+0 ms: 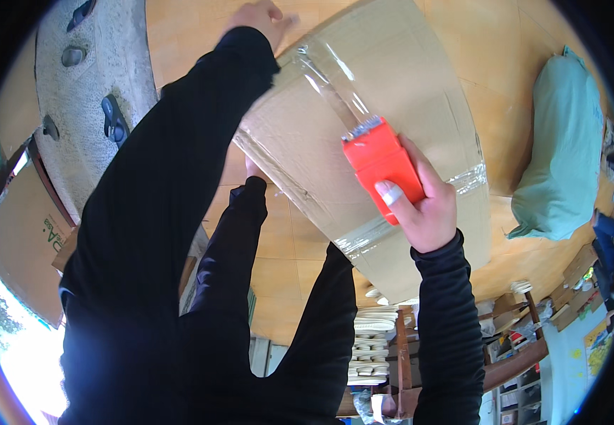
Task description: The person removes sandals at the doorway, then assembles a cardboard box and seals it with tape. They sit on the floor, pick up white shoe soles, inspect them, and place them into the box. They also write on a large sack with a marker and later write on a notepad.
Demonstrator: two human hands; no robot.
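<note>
A large brown cardboard box (420, 78) stands in front of me. My right hand (431, 216) is closed round a red tape dispenser (385, 166), its toothed edge against the top of the box. A white wrap covers part of that thumb. From the dispenser, a strip of clear tape (332, 88) runs to the box's far left edge. Another band of clear tape (364, 237) crosses the near end. My left hand (261, 20) is just beyond the far left edge of the box, its fingers smeared by motion; whether it touches the box is unclear.
A pale green stuffed sack (562, 149) lies on the tan tiled floor (502, 120) to the right. Dark slippers (114, 120) rest on the grey strip at left. Stacked cream-coloured items (371, 347) and a brown wooden frame (404, 354) are near the bottom.
</note>
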